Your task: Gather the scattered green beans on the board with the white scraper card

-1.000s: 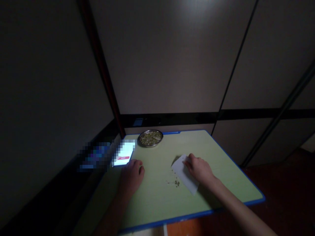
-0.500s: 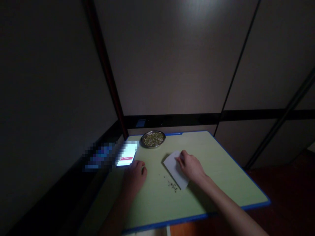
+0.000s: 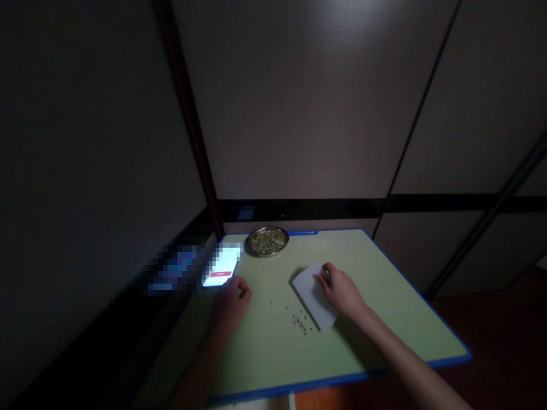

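Observation:
My right hand [image 3: 342, 291] rests on a white card [image 3: 311, 295] that lies at a slant on the pale green table [image 3: 384, 307]; the fingers curl over its right edge and grip it. A few small dark grains [image 3: 299, 322] are scattered just left of the card's lower end. My left hand [image 3: 231, 304] lies loosely curled on the table with nothing visible in it, just below a lit phone [image 3: 222, 266]. A round metal dish [image 3: 268, 241] full of greenish grains stands at the table's far edge.
The table has a blue rim [image 3: 342, 378] and stands in a corner of grey wall panels with a dark band [image 3: 320, 208] behind it. The room is dim. A dark floor [image 3: 504, 336] lies to the right.
My right hand slid the card left across the table toward the grains, then slightly back to the right. The left hand stayed near the phone, shifting only a little.

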A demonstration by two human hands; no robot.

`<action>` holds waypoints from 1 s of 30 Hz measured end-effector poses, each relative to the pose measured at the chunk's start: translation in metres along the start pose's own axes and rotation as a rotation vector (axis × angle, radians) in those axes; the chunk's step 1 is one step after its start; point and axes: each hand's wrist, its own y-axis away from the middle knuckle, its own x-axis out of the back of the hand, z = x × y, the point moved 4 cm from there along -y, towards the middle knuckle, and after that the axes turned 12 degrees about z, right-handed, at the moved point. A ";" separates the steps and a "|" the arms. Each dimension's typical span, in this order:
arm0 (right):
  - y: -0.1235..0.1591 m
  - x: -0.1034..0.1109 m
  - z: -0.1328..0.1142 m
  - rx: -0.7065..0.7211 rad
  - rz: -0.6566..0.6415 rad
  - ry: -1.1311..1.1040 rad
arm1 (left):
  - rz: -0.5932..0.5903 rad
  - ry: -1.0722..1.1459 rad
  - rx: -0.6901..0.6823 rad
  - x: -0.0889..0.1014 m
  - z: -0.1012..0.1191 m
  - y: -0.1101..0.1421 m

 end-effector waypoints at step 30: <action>0.001 -0.007 0.010 -0.029 0.023 -0.030 | -0.006 -0.032 -0.034 0.003 0.005 0.003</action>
